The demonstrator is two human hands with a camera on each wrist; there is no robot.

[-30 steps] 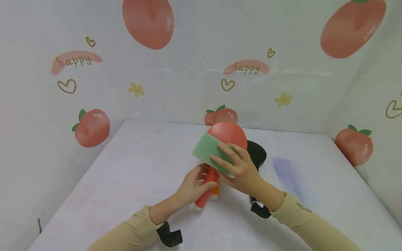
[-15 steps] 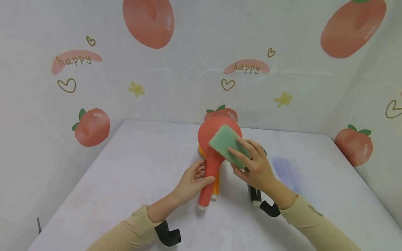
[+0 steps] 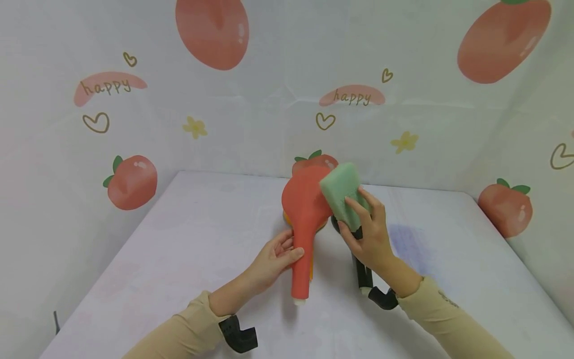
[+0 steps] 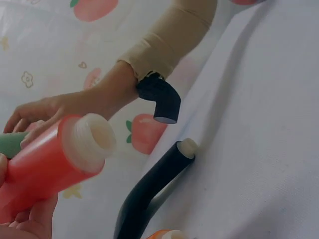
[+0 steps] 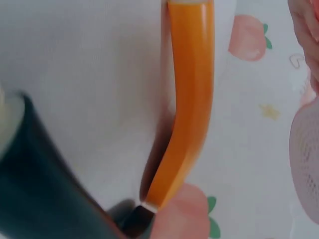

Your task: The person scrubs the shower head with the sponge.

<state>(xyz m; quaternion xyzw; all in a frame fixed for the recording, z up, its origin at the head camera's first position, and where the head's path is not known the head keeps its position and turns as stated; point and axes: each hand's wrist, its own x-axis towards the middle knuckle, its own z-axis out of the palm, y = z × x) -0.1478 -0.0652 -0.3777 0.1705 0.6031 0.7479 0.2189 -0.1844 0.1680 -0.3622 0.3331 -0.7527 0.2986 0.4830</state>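
Head view: your left hand grips the red shower head by its handle, raised over the middle of the worktop. That low hold likely steadies it and leaves the round head bare. Your right hand holds the green sponge between thumb and fingers, one broad side exposed, at the head's right rim; contact can't be confirmed.

Beneath, the orange shower head lies with its handle toward the near edge. The black shower head lies on the right-edge side, partly hidden by your right hand; both seem parked within reach.

Materials: smooth, probably plastic bodies; white threaded collar at the red handle's end; pale, dotted spray face; blocky sponge, foam-like, pitted near your fingers.
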